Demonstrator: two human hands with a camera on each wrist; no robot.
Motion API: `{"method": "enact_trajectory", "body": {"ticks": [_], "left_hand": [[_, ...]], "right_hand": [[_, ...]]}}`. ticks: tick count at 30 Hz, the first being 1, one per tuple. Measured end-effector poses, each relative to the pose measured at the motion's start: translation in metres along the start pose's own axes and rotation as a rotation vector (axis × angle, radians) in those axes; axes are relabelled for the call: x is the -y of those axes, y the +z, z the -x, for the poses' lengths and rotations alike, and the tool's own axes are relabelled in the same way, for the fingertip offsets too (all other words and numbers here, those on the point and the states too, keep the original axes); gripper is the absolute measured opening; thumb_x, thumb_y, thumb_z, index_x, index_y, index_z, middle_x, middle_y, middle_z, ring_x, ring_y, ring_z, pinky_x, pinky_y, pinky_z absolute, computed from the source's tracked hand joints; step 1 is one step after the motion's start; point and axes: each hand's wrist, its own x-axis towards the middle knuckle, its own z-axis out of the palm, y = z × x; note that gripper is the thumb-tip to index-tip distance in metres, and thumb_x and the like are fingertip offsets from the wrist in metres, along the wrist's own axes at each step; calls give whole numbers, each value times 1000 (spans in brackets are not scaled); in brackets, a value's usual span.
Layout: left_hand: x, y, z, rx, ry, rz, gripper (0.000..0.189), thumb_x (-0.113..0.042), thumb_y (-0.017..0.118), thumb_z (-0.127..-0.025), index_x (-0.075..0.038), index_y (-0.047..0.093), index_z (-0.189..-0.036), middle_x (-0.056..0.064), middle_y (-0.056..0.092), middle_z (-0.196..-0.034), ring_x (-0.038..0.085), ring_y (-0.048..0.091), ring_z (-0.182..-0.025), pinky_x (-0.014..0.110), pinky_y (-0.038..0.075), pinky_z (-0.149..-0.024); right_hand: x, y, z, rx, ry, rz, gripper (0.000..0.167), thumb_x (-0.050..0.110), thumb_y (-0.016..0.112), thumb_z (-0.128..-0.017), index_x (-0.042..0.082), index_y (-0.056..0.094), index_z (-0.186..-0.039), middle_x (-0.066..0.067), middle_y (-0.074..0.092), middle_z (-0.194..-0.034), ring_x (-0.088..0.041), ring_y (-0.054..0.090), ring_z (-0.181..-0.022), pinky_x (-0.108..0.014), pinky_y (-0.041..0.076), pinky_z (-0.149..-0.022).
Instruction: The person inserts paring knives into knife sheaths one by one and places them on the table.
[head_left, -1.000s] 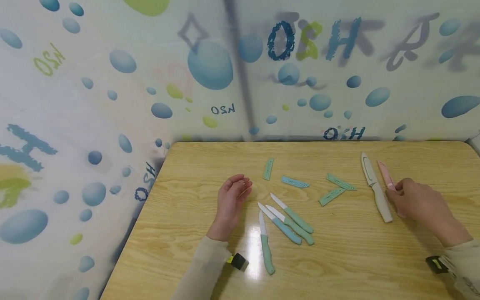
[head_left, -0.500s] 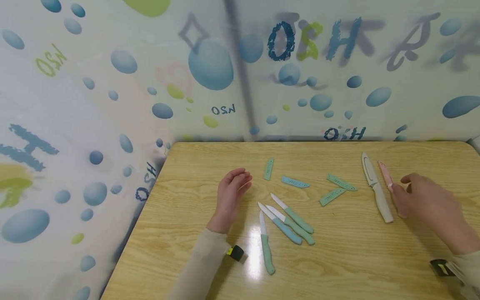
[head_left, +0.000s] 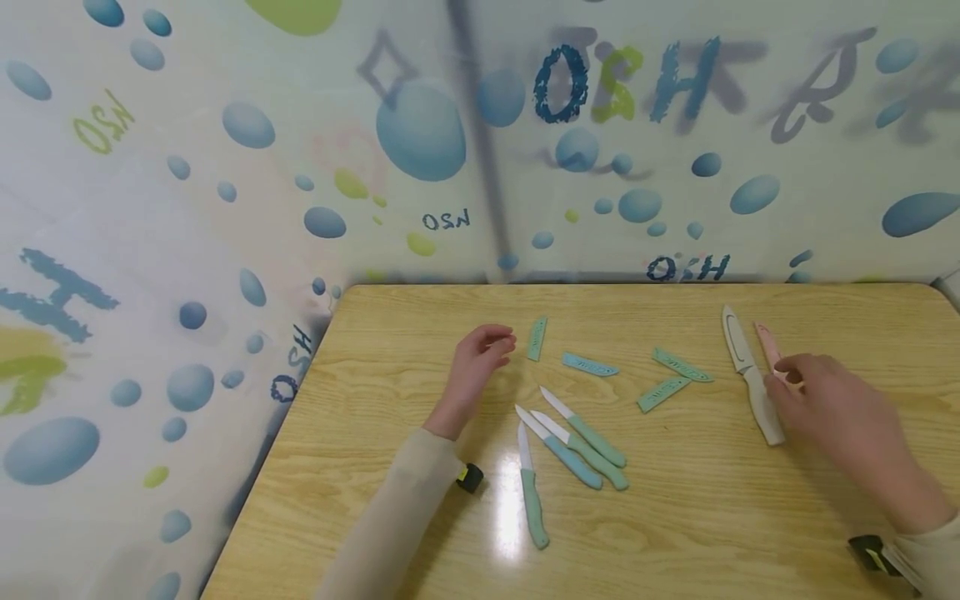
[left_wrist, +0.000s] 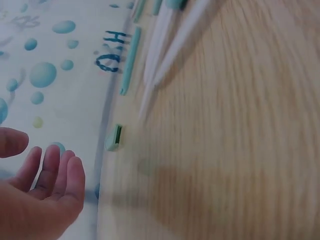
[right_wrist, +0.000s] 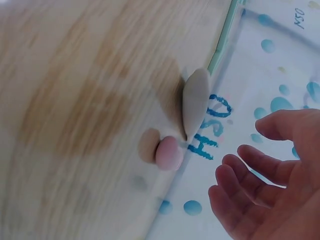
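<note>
My left hand (head_left: 480, 362) hovers with loosely bent fingers just left of a green blade sheath (head_left: 537, 339); nothing is in it. In the left wrist view that sheath (left_wrist: 114, 137) lies beyond the fingertips. Over a pink knife (head_left: 768, 346) at the right is my right hand (head_left: 840, 408), which hides the handle from the head view. The right wrist view shows that hand (right_wrist: 270, 175) with fingers apart and holding nothing, above the pink handle (right_wrist: 169, 154). Beside it lies a larger white knife (head_left: 761, 404) with its blade sheathed, its handle (right_wrist: 196, 102) also visible there.
Bare-bladed knives lie mid-table: a blue-handled knife (head_left: 573, 462) and several green-handled ones, one green-handled knife (head_left: 533, 508) nearer the front. Behind them are a blue sheath (head_left: 590, 364) and two touching green sheaths (head_left: 663, 394). A patterned wall covering (head_left: 420, 242) borders the table's back edge.
My left hand has moved forward and slightly right, toward the green sheath. The right hand has let go of the pink knife, lifted, and shifted left over it.
</note>
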Motion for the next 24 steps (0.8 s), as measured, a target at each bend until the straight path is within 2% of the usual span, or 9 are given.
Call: {"method": "enact_trajectory", "body": {"ticks": [4, 9, 12, 18, 21, 24], "left_hand": [[1, 3, -9, 27, 23, -192, 32, -14, 59, -105, 3, 63, -132, 16, 65, -130, 30, 63, -117, 43, 56, -99], [1, 9, -25, 68, 48, -470, 32, -18, 58, -105, -3, 66, -132, 11, 66, -129, 27, 64, -114, 41, 57, -93], [0, 15, -35, 92, 63, -600, 33, -17, 56, -105, -2, 64, -133, 13, 65, -129, 28, 65, -114, 41, 58, -92], [-2, 30, -52, 147, 97, -847, 35, -16, 54, -105, 1, 61, -135, 18, 63, -127, 29, 64, -109, 41, 58, -90], [-4, 37, -57, 188, 94, -976, 38, -17, 56, -105, 3, 58, -138, 19, 61, -130, 30, 61, -113, 41, 56, -96], [-5, 43, -60, 200, 88, -1072, 39, -22, 60, -106, 3, 58, -135, 19, 61, -128, 29, 61, -112, 41, 55, -97]], "right_hand": [[6, 2, 3, -17, -13, 6, 46, 28, 59, -104, -15, 60, -121, -33, 62, -113, -44, 65, -87, -52, 55, -57], [14, 3, 6, -27, -61, 3, 43, 27, 62, -103, -12, 64, -119, -32, 63, -106, -38, 64, -80, -43, 51, -50], [17, 5, 7, -51, -106, -15, 39, 26, 64, -102, -10, 66, -117, -31, 64, -105, -34, 64, -78, -36, 48, -48], [26, 8, 9, -49, -147, -33, 37, 27, 63, -103, -6, 68, -119, -33, 63, -118, -41, 67, -91, -44, 53, -54], [31, 10, 7, -23, -151, -34, 38, 28, 62, -104, -7, 67, -120, -31, 65, -114, -43, 67, -93, -48, 54, -55], [36, 11, 6, -32, -164, -30, 36, 26, 63, -103, -7, 67, -118, -26, 69, -109, -40, 68, -90, -45, 53, -53]]}}
